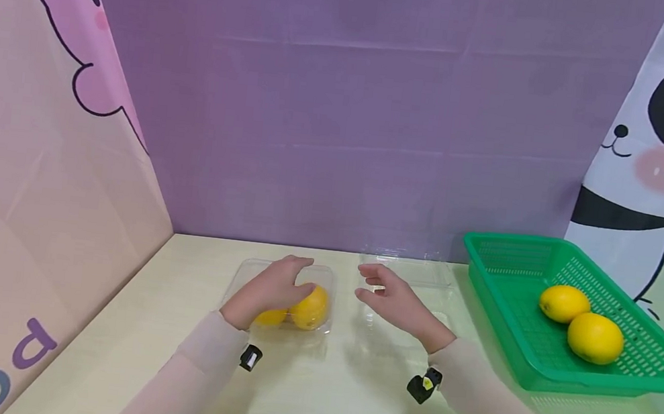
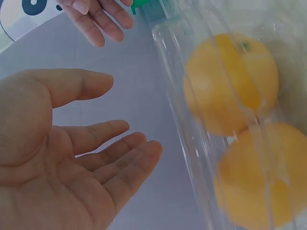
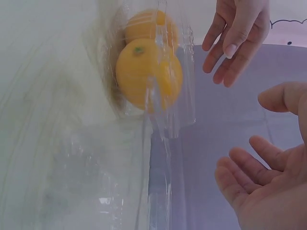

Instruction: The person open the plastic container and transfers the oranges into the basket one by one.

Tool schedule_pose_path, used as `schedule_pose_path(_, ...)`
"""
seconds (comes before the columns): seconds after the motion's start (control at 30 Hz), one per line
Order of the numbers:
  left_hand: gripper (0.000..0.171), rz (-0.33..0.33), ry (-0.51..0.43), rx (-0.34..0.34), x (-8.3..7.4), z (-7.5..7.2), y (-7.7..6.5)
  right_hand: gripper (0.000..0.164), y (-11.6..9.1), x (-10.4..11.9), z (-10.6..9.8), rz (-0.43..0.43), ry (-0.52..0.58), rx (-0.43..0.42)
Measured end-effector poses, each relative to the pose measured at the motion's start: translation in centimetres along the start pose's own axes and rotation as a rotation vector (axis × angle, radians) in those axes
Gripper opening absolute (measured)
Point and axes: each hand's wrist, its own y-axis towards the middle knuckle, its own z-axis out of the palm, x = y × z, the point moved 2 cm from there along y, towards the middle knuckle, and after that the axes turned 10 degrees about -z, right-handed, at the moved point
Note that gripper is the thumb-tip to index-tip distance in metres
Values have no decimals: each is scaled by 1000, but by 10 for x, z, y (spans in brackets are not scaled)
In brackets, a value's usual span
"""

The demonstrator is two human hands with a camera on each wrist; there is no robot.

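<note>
Two oranges, one behind [image 1: 270, 316] and one in front [image 1: 310, 307], sit inside a see-through plastic box [image 1: 253, 267] left of centre. My left hand [image 1: 277, 289] hovers over that box with fingers spread and relaxed, gripping nothing. In the left wrist view, a gap shows between its fingers and the box's wall [image 2: 180, 124]. Right of centre stands a second see-through plastic container [image 1: 416, 270], faint against the table. Above it my right hand [image 1: 397, 301] is held with loosely bent fingers and nothing in them.
A green basket [image 1: 512, 341] stands at the right of the table. Two more oranges, one farther back [image 1: 565, 304] and one nearer [image 1: 595, 338], lie in it. A purple backdrop [image 1: 327, 132] rises behind the table, with printed panels at both sides.
</note>
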Motion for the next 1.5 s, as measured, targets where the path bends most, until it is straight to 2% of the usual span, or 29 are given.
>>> schedule_pose_path(0.2,54,9,16,-14,10,-3,-3,50,1,4,12,-42,11,-18)
schedule_pose_path(0.33,52,49,30,-21,17,-5,-5,50,1,6,21,-32,1,-25)
schedule_pose_path(0.43,51,55,28,-26,23,-6,-7,51,1,8,27,-25,-11,-36)
schedule_pose_path(0.77,50,30,30,-48,37,-15,-16,56,0,10,44,-40,8,-31)
schedule_pose_path(1.5,53,5,40,-105,71,-36,-29,61,-1,15,64,-31,24,-50)
